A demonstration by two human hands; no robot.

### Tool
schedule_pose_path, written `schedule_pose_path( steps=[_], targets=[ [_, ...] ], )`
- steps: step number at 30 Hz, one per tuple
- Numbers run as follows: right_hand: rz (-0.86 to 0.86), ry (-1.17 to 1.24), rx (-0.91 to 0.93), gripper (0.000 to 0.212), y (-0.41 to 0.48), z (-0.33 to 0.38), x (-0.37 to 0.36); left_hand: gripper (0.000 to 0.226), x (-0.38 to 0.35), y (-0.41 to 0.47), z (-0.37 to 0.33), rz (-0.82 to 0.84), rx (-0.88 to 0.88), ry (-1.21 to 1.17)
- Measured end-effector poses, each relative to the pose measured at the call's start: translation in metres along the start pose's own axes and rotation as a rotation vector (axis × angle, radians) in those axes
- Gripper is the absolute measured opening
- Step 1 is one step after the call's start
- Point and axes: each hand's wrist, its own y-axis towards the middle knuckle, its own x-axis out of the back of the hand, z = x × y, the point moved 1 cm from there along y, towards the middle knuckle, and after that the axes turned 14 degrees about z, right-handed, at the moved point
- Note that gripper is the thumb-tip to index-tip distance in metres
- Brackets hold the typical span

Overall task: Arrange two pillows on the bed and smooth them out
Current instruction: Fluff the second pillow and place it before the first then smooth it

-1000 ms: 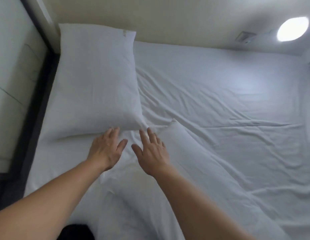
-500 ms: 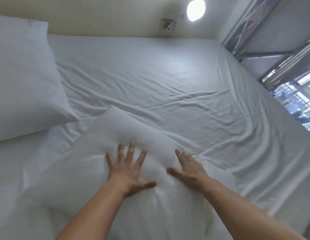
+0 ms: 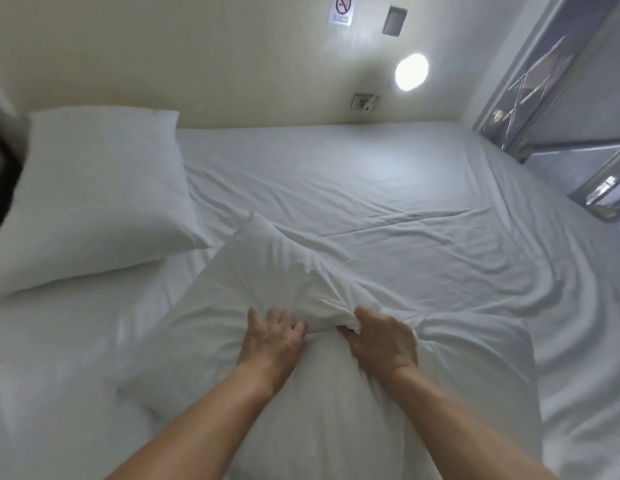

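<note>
Two white pillows lie on a white-sheeted bed (image 3: 388, 174). The first pillow (image 3: 94, 199) rests flat at the left, against the far wall. The second pillow (image 3: 253, 271) lies askew in front of me, one corner pointing toward the first pillow. My left hand (image 3: 272, 341) and my right hand (image 3: 383, 341) sit close together on its middle. Both pinch the pillow's fabric into a raised bunch between them. My forearms cover the near part of this pillow.
The sheet is wrinkled across the middle and right of the bed. A cream wall (image 3: 197, 57) runs along the far side with a round lamp (image 3: 411, 71), a socket (image 3: 364, 101) and a no-smoking sign (image 3: 343, 8). Metal window frames (image 3: 543, 91) stand at the right.
My hands were spread flat and apart on the second pillow; now they have drawn together and gathered its fabric into a bunch. The view has tilted upward.
</note>
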Motion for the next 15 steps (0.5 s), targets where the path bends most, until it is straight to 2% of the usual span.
schedule_pose_path(
  steps=[4,6,7,9,10,12,14,15],
  targets=[
    [-0.389,-0.003,0.279,0.037,0.021,0.05,0.074,0.006,0.074,-0.022,0.046,-0.421,-0.033,0.133],
    [-0.561,-0.008,0.452,0.032,0.021,0.076,0.103,0.014,0.095,-0.045,0.067,-0.478,0.02,0.143],
    [-0.592,-0.007,0.519,0.031,0.017,0.086,0.109,0.019,0.101,-0.058,0.074,-0.47,0.047,0.161],
    [-0.573,-0.034,0.592,0.033,-0.001,0.098,0.098,0.028,0.099,-0.082,0.081,-0.477,0.031,0.227],
    [-0.545,-0.055,0.623,0.036,-0.015,0.101,0.082,0.027,0.092,-0.094,0.082,-0.494,-0.022,0.245],
    [-0.487,-0.061,0.744,0.039,-0.047,0.101,0.048,0.009,0.082,-0.116,0.083,-0.568,-0.184,0.22],
    [-0.445,-0.025,0.841,0.038,-0.071,0.103,0.026,0.013,0.075,-0.128,0.086,-0.677,-0.278,0.168],
    [-0.453,-0.019,0.858,0.035,-0.08,0.108,0.023,0.014,0.073,-0.128,0.087,-0.677,-0.251,0.142]
  ],
)
